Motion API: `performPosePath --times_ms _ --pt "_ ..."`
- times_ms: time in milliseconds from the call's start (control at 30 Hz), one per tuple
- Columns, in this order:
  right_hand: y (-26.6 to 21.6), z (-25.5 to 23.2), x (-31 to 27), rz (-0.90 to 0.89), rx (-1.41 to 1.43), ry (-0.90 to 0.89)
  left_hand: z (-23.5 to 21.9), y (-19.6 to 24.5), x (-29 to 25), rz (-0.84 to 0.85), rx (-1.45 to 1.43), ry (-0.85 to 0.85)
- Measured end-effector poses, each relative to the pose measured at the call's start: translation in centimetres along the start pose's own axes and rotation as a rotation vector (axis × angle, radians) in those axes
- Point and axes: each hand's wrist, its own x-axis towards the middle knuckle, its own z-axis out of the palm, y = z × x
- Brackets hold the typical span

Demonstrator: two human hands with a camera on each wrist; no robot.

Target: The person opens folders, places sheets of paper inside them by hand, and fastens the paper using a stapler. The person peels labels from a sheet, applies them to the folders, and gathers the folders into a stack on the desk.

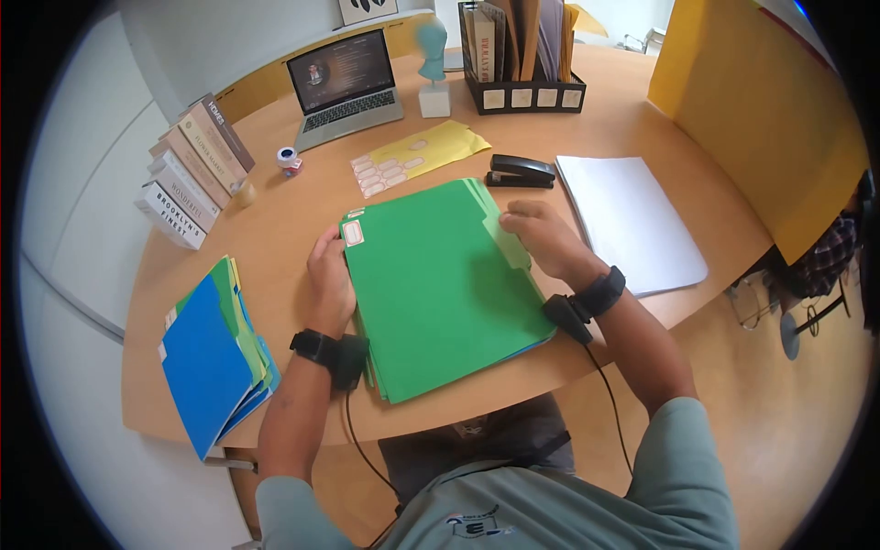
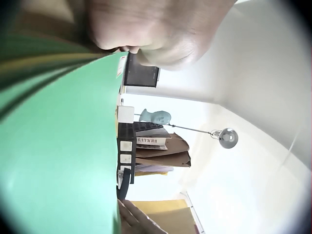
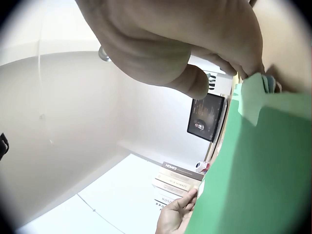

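Observation:
A thick stack of green folders (image 1: 440, 293) lies in front of me, a red-framed label at its top left corner and lighter green tabs (image 1: 495, 220) along the right side. My left hand (image 1: 330, 275) holds the stack by its left edge, close to the label; part of its fingers is hidden by the folders. On the opposite side my right hand (image 1: 547, 240) rests against the tabbed edge. In the right wrist view its thumb (image 3: 195, 83) stands off the folder, while the other fingers reach down at the edge. A blue sheet edge peeks out under the stack's lower right corner.
Blue and green folders (image 1: 215, 357) lie at the left. White paper (image 1: 632, 220) lies right, beside a black stapler (image 1: 521, 171). Label sheets (image 1: 380, 174) on a yellow envelope, a laptop (image 1: 348, 87), books (image 1: 197, 170) and a black file organizer (image 1: 522, 96) stand behind. A yellow partition (image 1: 761, 119) borders the right.

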Motion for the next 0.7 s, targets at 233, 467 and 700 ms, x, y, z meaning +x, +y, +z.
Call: performPosePath --times_ms 233,467,700 --pt "-2.5 -0.3 -1.9 -0.085 0.077 0.054 0.4 2.1 4.4 0.383 0.82 -0.065" --pt "-3.5 0.9 -1.8 0.036 0.047 -0.032 2.5 0.5 5.4 0.236 0.794 -0.4" --pt "-5.8 1.2 0.2 -0.047 0.445 -0.227 2.1 -0.5 6.2 0.156 0.533 -0.361"
